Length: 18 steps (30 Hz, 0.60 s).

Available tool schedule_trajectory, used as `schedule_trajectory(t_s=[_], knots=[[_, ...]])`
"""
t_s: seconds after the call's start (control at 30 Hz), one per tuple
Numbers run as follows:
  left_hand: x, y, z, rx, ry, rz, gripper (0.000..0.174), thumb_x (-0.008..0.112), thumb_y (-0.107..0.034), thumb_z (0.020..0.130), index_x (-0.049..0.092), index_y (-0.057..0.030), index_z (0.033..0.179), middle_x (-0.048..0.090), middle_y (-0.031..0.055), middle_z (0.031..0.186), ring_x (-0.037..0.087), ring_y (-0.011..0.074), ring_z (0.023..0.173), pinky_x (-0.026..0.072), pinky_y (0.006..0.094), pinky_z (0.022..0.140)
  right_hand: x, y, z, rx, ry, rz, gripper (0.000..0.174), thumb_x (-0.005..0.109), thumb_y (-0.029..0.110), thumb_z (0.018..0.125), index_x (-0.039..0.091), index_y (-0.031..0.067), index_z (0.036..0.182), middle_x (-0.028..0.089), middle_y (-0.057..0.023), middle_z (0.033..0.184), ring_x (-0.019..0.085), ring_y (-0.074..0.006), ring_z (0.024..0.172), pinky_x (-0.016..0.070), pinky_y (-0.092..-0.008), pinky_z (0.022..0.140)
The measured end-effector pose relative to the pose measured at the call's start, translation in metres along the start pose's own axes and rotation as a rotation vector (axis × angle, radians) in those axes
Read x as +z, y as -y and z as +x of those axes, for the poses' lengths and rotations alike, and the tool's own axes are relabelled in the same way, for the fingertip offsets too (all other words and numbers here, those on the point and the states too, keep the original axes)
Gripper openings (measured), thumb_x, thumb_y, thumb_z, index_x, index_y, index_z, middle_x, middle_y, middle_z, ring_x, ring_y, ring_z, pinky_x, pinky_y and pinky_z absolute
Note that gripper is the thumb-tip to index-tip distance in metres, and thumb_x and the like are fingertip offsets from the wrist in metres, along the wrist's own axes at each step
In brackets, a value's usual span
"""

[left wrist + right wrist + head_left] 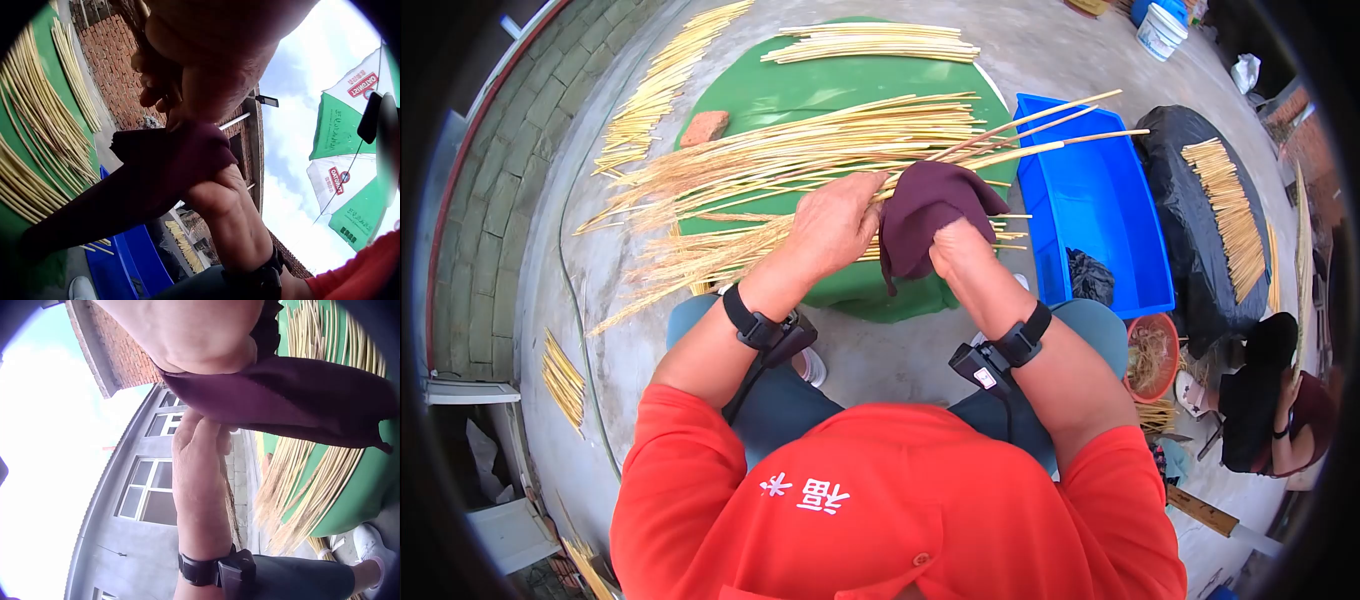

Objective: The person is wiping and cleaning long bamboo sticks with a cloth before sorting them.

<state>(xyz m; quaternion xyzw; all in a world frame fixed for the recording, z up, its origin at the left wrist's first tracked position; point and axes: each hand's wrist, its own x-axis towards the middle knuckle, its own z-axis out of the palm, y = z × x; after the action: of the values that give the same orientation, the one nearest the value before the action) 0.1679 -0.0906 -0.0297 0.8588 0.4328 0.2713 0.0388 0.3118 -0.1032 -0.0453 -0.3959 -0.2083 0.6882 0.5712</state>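
Note:
Dark maroon cloth (pixel 922 215) hangs between the two hands above the green surface (pixel 800 92). The left hand (pixel 832 222) is curled round a few long straw stalks (pixel 1025 150) whose ends stick out to the upper right past the cloth. Under and behind the cloth, the right hand (pixel 962 248) is mostly hidden, its fingers covered. In the left wrist view the cloth (pixel 144 178) drapes down between the left hand (pixel 206 62) and the right forearm. From the right wrist view, the right hand (pixel 200 337) grips the cloth (pixel 294 394) at its upper edge.
Straw bundles (pixel 870 125) lie across the green surface, with a brick (pixel 704 128) at their left. A blue bin (pixel 1100 200) stands to the right, beside black plastic (pixel 1175 190) bearing cut straws. An orange basin (pixel 1151 355) and another person (pixel 1265 410) are at the right.

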Motion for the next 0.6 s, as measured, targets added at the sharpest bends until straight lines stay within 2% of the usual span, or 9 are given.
schedule_trajectory(t_s=[0.1, 0.13, 0.17, 0.23, 0.27, 0.3, 0.37, 0.47, 0.6], knots=[[-0.008, 0.011, -0.001, -0.120, 0.124, -0.140, 0.028, 0.048, -0.022, 0.085, 0.053, -0.0055, 0.107, 0.058, 0.0158, 0.092, 0.055, 0.0337, 0.089, 0.0444, 0.0395, 0.074, -0.002, -0.009, 0.011, 0.001, 0.052, 0.019, 0.022, 0.051, 0.024, 0.085, 0.049, 0.0103, 0.102, 0.051, -0.0018, 0.090, 0.050, -0.0111, 0.079, 0.0431, -0.0252, 0.066], [-0.004, 0.018, -0.002, -0.126, 0.100, -0.227, 0.028, 0.044, -0.028, 0.089, 0.056, -0.0049, 0.099, 0.058, 0.0135, 0.080, 0.057, 0.0287, 0.078, 0.0440, 0.0353, 0.068, -0.001, -0.011, 0.014, 0.050, 0.059, -0.068, 0.022, 0.051, 0.024, 0.085, 0.049, 0.0101, 0.102, 0.051, -0.0018, 0.091, 0.051, -0.0111, 0.079, 0.0432, -0.0252, 0.067], [-0.003, 0.027, -0.002, -0.136, 0.094, -0.223, 0.028, 0.044, -0.028, 0.089, 0.056, -0.0049, 0.099, 0.058, 0.0135, 0.080, 0.057, 0.0287, 0.078, 0.0440, 0.0353, 0.068, 0.000, -0.013, 0.017, 0.101, 0.067, -0.157, 0.022, 0.052, 0.023, 0.085, 0.049, 0.0099, 0.102, 0.051, -0.0018, 0.091, 0.051, -0.0111, 0.080, 0.0433, -0.0252, 0.067], [-0.004, 0.040, -0.002, -0.378, 0.302, -0.364, 0.027, 0.044, -0.028, 0.090, 0.055, -0.0033, 0.088, 0.052, 0.0067, 0.066, 0.051, 0.0181, 0.064, 0.0409, 0.0299, 0.061, -0.003, -0.024, 0.024, 0.125, 0.127, -0.141, 0.022, 0.052, 0.021, 0.085, 0.049, 0.0092, 0.103, 0.051, -0.0024, 0.091, 0.051, -0.0114, 0.081, 0.0434, -0.0254, 0.068], [-0.005, 0.045, -0.002, -0.454, 0.360, -0.505, 0.028, 0.045, -0.028, 0.090, 0.051, -0.0028, 0.080, 0.043, 0.0004, 0.059, 0.041, 0.0105, 0.059, 0.0368, 0.0261, 0.056, -0.005, -0.029, 0.023, 0.101, 0.107, -0.098, 0.022, 0.053, 0.020, 0.085, 0.049, 0.0090, 0.103, 0.052, -0.0027, 0.092, 0.051, -0.0118, 0.081, 0.0438, -0.0255, 0.068], [-0.008, 0.049, -0.003, -0.505, 0.428, -0.574, 0.027, 0.045, -0.026, 0.090, 0.051, -0.0027, 0.078, 0.043, -0.0002, 0.060, 0.041, 0.0098, 0.059, 0.0363, 0.0258, 0.055, -0.005, -0.033, 0.023, 0.075, 0.087, -0.053, 0.022, 0.053, 0.019, 0.084, 0.049, 0.0088, 0.104, 0.052, -0.0031, 0.093, 0.051, -0.0122, 0.081, 0.0441, -0.0256, 0.068], [-0.017, 0.053, -0.004, -0.471, 0.494, -0.560, 0.026, 0.045, -0.026, 0.090, 0.050, -0.0026, 0.080, 0.045, 0.0009, 0.061, 0.042, 0.0101, 0.059, 0.0366, 0.0255, 0.055, -0.005, -0.034, 0.024, 0.068, 0.149, 0.001, 0.022, 0.054, 0.018, 0.084, 0.050, 0.0086, 0.104, 0.053, -0.0036, 0.094, 0.053, -0.0132, 0.081, 0.0452, -0.0262, 0.067], [-0.021, 0.057, -0.007, -0.390, 0.418, -0.362, 0.025, 0.045, -0.025, 0.090, 0.047, -0.0027, 0.080, 0.046, 0.0019, 0.062, 0.043, 0.0104, 0.059, 0.0372, 0.0247, 0.055, -0.007, -0.032, 0.029, -0.013, 0.136, 0.140, 0.022, 0.058, 0.016, 0.082, 0.052, 0.0077, 0.101, 0.057, -0.0047, 0.090, 0.055, -0.0148, 0.080, 0.0479, -0.0273, 0.067], [-0.037, 0.052, -0.011, -0.473, 0.408, -0.475, 0.025, 0.044, -0.026, 0.090, 0.045, -0.0029, 0.079, 0.047, 0.0038, 0.064, 0.045, 0.0138, 0.060, 0.0384, 0.0288, 0.058, -0.016, -0.013, 0.044, -0.175, 0.109, 0.139, 0.022, 0.060, 0.016, 0.080, 0.054, 0.0063, 0.099, 0.058, -0.0062, 0.089, 0.057, -0.0171, 0.078, 0.0497, -0.0305, 0.066]])
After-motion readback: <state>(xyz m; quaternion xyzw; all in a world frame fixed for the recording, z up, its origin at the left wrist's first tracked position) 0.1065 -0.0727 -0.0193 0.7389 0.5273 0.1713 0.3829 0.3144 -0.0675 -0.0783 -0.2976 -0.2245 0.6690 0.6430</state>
